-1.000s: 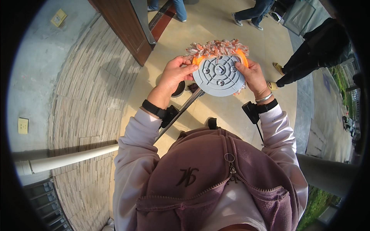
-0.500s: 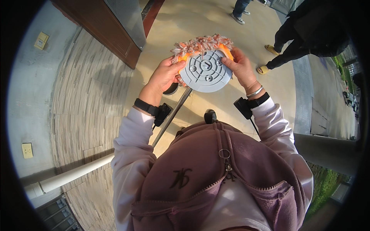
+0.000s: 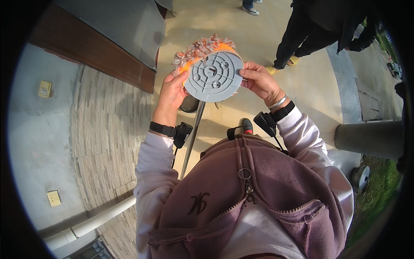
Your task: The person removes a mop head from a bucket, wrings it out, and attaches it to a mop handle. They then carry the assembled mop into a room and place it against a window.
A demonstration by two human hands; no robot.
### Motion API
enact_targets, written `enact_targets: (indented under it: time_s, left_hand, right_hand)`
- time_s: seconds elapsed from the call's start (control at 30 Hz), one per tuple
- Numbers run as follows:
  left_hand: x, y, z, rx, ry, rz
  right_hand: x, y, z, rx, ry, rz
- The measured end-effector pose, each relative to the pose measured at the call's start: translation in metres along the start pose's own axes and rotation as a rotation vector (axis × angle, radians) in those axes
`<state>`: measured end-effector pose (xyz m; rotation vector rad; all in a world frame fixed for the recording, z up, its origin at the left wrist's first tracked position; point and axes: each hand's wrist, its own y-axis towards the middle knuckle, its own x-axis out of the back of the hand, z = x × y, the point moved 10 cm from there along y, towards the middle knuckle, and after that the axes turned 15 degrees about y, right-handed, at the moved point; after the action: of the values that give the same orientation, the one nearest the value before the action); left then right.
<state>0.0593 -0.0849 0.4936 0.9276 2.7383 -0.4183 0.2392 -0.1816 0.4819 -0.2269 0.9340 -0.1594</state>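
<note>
head view: a mauve zip hoodie (image 3: 258,190) fills the lower frame and hides the waist and legs. a bystander in black (image 3: 315,26) is cut off at the top edge. a round grey mop disc (image 3: 213,77) is held up at chest height, its orange and grey fringe (image 3: 200,47) mostly hidden behind it. left hand (image 3: 171,93) and right hand (image 3: 260,82) are clamped on opposite rims. a metal pole (image 3: 192,138) is seen below; its upper joint is hidden.

A pale beige paved floor (image 3: 258,43) runs under everything, meeting a grey stone-tiled wall on the left. On it stand another person's yellow shoes (image 3: 282,64) and a thick grey round post (image 3: 371,139) beside a strip of green grass (image 3: 375,194)
</note>
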Motion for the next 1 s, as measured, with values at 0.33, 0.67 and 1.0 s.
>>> enact_targets:
  time_s: [0.33,0.67,1.0]
  left_hand:
    - [0.004,-0.005,0.0,-0.048,0.047,-0.072]
    - [0.007,-0.007,-0.015,-0.303,0.15,-0.304]
    - [0.011,0.0,-0.009,-0.323,0.185,-0.319]
  right_hand:
    - [0.001,-0.003,0.019,0.142,-0.309,-0.137]
    - [-0.018,-0.023,0.047,0.581,-0.822,-0.334]
    - [-0.052,-0.037,0.053,0.732,-1.405,-0.414]
